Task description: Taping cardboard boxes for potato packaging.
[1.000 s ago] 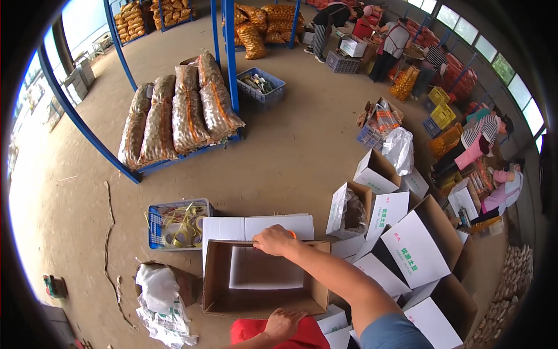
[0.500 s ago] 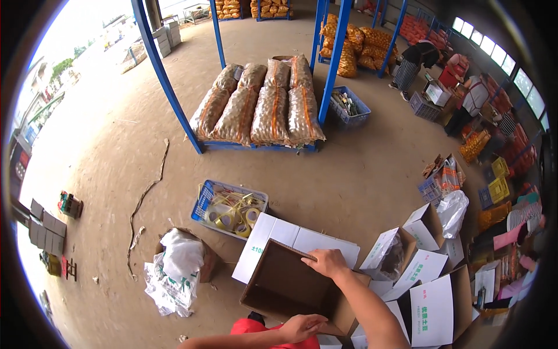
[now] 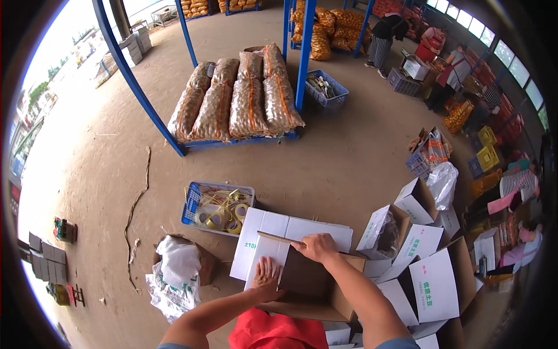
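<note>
A white-outside, brown-inside cardboard box [image 3: 314, 272] stands in front of me with its top open. Flat against a folded-in white flap [image 3: 268, 249] at its left lies my left hand [image 3: 266, 279], fingers stretched out. My right hand [image 3: 318, 248] is closed over the box's far edge, near the end of that flap; its fingertips are partly hidden. Beyond the box lie white cardboard panels [image 3: 319, 228], some bearing green print.
Several open white boxes [image 3: 433, 288] crowd the right. Ahead sits a blue basket [image 3: 220, 198] with tape rolls; left of me is a carton with white bags [image 3: 179, 262]. Filled mesh sacks [image 3: 232, 107] lie on a blue rack. People [image 3: 447, 70] work at far right.
My left hand has moved from the box's near side up onto the left flap, which is now folded inward. My right hand still holds the far edge. The view has shifted slightly.
</note>
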`<state>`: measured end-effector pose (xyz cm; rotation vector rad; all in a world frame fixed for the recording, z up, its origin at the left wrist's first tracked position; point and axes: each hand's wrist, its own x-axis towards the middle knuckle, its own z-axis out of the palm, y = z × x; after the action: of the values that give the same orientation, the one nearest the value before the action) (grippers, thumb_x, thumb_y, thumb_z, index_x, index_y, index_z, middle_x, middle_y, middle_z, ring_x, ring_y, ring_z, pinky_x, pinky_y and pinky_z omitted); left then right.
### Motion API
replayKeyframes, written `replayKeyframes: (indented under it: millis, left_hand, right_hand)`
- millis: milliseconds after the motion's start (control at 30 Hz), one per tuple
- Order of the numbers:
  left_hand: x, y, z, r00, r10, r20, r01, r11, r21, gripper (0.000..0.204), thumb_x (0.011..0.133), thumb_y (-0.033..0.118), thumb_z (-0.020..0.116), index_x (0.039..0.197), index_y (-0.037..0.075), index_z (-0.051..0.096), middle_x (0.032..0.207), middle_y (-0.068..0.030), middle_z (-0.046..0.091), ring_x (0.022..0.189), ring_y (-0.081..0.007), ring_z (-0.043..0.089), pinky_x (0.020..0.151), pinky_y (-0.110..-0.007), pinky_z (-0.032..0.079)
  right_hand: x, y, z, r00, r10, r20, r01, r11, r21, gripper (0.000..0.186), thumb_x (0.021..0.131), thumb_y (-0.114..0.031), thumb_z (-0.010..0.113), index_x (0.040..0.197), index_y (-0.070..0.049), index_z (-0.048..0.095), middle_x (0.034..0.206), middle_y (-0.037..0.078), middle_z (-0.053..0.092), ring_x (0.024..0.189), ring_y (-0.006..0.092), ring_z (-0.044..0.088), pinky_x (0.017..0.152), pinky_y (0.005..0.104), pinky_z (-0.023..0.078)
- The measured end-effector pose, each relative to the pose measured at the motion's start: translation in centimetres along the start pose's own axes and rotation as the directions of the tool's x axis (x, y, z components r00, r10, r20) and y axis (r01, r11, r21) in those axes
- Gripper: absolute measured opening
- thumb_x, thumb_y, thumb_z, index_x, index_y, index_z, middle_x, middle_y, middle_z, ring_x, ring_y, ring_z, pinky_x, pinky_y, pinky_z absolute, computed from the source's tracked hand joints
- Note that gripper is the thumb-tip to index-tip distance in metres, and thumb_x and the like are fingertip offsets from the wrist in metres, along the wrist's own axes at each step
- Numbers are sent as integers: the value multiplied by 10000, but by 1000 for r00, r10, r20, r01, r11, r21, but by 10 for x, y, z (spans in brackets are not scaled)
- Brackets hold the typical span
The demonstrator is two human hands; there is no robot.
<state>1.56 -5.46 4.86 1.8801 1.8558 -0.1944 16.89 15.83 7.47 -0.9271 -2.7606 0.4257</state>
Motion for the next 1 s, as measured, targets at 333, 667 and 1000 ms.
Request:
replayKeyframes:
  millis: [333, 667, 1000]
  left_hand:
    - [16, -109, 28, 891, 449, 70, -454, 874, 174, 746, 963, 494, 589, 1596, 145, 404, 1712, -178, 213, 1604, -320, 150, 1303, -458, 119]
    - [17, -91, 35, 847, 491, -206, -493, 869, 42, 642, 928, 303, 641, 1505, 61, 500, 1630, -201, 381, 1551, -351, 302, 1270, -485, 225]
    - [79, -10, 54, 696, 686, -211, -685, 723, 92, 677, 899, 109, 586, 1534, -27, 398, 1646, -230, 341, 1556, -379, 282, 1285, -534, 197]
  right_hand:
    - [-61, -22, -31, 852, 347, -391, -223, 918, 329, 322, 990, -250, 662, 1247, -61, 618, 1368, 204, 577, 1272, 399, 556, 1056, 520, 446]
    - [-190, -84, 14, 644, 743, 181, -765, 621, 170, 740, 1078, -388, 460, 1553, 126, 221, 1575, 415, 271, 1467, 556, 316, 1204, 559, 337]
    - [-239, -63, 45, 808, 468, 358, -536, 837, 114, 429, 961, -373, 631, 1217, -42, 722, 1646, 200, 328, 1563, 396, 229, 1177, 492, 410]
